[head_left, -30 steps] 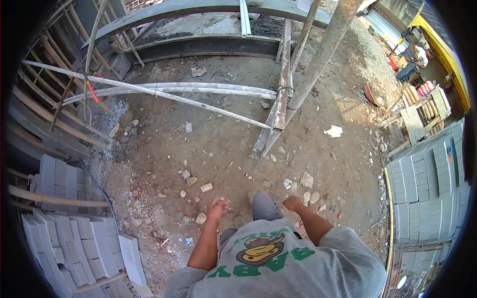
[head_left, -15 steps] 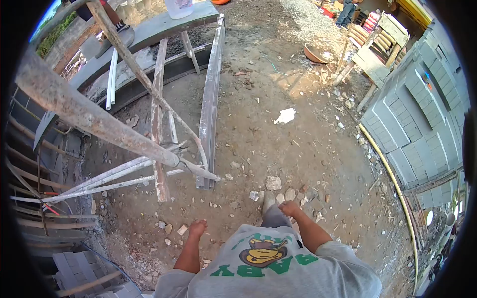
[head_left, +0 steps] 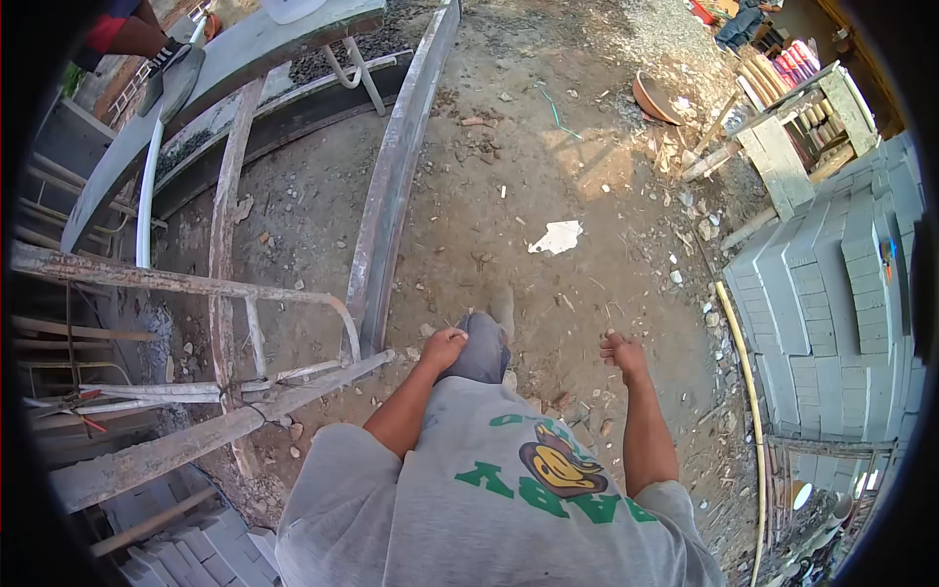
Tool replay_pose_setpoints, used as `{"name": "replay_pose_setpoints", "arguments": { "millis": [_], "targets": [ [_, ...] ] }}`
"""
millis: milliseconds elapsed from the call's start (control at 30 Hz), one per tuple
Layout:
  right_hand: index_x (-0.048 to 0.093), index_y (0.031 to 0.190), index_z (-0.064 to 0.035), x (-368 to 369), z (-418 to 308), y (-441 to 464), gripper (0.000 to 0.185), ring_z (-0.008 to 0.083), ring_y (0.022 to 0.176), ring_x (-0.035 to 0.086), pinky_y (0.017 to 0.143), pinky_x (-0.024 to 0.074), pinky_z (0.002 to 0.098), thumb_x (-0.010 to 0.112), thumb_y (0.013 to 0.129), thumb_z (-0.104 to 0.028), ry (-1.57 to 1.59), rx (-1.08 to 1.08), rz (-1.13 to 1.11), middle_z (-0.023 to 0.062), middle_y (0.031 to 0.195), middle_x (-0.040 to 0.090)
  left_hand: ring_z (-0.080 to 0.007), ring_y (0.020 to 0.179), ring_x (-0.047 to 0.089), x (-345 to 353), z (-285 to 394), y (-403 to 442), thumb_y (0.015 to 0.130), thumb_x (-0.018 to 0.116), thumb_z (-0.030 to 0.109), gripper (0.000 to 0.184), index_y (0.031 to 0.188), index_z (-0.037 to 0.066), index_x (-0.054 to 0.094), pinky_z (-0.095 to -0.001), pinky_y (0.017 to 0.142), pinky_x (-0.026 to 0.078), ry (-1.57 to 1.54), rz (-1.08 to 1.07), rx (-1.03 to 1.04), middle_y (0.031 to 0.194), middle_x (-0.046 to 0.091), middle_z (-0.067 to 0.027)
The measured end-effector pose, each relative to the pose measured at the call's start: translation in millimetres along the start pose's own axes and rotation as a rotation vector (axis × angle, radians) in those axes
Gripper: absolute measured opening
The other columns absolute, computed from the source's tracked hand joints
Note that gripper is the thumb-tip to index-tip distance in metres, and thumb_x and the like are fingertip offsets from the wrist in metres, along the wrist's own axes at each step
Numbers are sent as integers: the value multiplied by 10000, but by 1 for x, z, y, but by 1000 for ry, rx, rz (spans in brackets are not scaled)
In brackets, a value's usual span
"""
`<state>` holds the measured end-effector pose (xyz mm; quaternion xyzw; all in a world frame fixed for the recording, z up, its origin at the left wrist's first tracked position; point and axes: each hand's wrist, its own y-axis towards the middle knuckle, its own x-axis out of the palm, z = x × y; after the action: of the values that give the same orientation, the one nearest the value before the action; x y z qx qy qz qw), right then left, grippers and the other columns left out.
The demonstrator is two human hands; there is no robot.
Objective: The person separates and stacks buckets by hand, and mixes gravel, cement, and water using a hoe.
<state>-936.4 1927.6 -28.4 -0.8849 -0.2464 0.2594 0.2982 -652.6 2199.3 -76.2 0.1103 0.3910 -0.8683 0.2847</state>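
My left hand [head_left: 445,347] hangs in front of my body beside my raised knee, its fingers curled, and I cannot make out anything in it. On the other side my right hand [head_left: 624,354] hangs over the dirt ground with its fingers loosely bent and partly apart, holding nothing visible. Neither hand touches any object. Nearest to my left hand is the end of a rusty metal pole [head_left: 284,401] that slants in from the left. A flat white scrap [head_left: 557,237] lies on the ground ahead.
Scaffold poles and a long metal beam [head_left: 396,186] stand at the left. A person's feet [head_left: 176,78] are on a raised plank [head_left: 264,41]. Grey blocks [head_left: 827,313] are stacked at the right, beside a yellow pole [head_left: 746,391]. A reddish basin [head_left: 655,98] and another person [head_left: 745,22] are farther ahead.
The view has turned right and moved forward past the scaffold, which now lies at the left. My left hand has swung forward, and my right hand has moved out to the side.
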Motion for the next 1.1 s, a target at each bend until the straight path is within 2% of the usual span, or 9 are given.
{"name": "replay_pose_setpoints", "arguments": {
  "millis": [233, 533, 667, 800, 833, 933, 967, 1067, 1100],
  "targets": [
    [592, 977, 42, -42, -35, 150, 388, 196, 594, 603, 520, 490, 321, 543, 871, -328, -215, 173, -6, 121, 778, 631, -288, 952, 636, 14, 65, 225, 798, 591, 354, 329, 984, 104, 695, -373, 820, 482, 85, -58, -95, 1007, 669, -146],
    [548, 784, 10, -84, -131, 304, 341, 189, 456, 529, 394, 426, 316, 522, 885, -315, 65, 363, 74, 108, 645, 569, -127, 756, 605, -25, 415, 396, 864, 579, 279, 316, 1062, 39, 637, -290, 715, 475, -114, -70, 300, 889, 661, -67],
    [643, 898, -19, -94, -150, 452, 356, 333, 696, 658, 593, 504, 397, 556, 828, -357, -1188, -529, -373, 215, 837, 663, -238, 871, 635, -24, 400, 503, 830, 590, 343, 332, 1039, 94, 657, -352, 774, 479, -146, 32, 100, 924, 675, -127],
    [674, 919, -30, -101, -292, 585, 400, 357, 853, 657, 757, 496, 406, 548, 810, -393, -936, -157, -284, 202, 904, 670, -324, 1034, 589, -44, 349, 529, 830, 489, 337, 365, 1013, 80, 672, -405, 904, 454, 301, 287, -382, 1092, 628, -173],
    [673, 900, -26, -117, -307, 647, 391, 342, 813, 662, 771, 492, 407, 543, 816, -385, -1083, -359, -430, 181, 833, 681, -306, 1012, 601, -55, 351, 532, 842, 486, 293, 329, 963, 54, 677, -410, 890, 461, 529, 170, -337, 1072, 638, -165],
    [612, 801, -32, -126, -502, 736, 179, 203, 667, 664, 564, 536, 345, 480, 820, -151, -1115, -274, -424, 124, 769, 665, -271, 864, 633, -48, 337, 559, 858, 498, 258, 293, 869, 22, 671, -391, 812, 477, -57, 335, -364, 925, 672, -128],
    [605, 801, -22, -144, -502, 831, 174, 182, 591, 642, 503, 523, 305, 457, 831, -109, -1317, -652, -448, 104, 716, 641, -263, 826, 634, -65, 390, 556, 860, 504, 256, 284, 860, 23, 667, -386, 790, 478, -261, 360, -450, 885, 675, -118],
    [564, 776, -61, -102, -691, 880, 257, 144, 481, 512, 398, 401, 280, 510, 900, -280, -362, 11, -253, 45, 632, 538, -256, 733, 625, -73, 454, 596, 859, 519, 301, 295, 888, 40, 656, -378, 725, 469, -614, 448, -533, 773, 665, -107],
    [562, 792, -60, -77, -747, 887, 259, 140, 486, 511, 405, 402, 280, 518, 898, -292, -406, -73, -237, 38, 637, 532, -269, 761, 628, -70, 453, 619, 866, 507, 308, 303, 910, 46, 653, -390, 739, 471, -498, 377, -535, 814, 669, -114]
  ]
}}
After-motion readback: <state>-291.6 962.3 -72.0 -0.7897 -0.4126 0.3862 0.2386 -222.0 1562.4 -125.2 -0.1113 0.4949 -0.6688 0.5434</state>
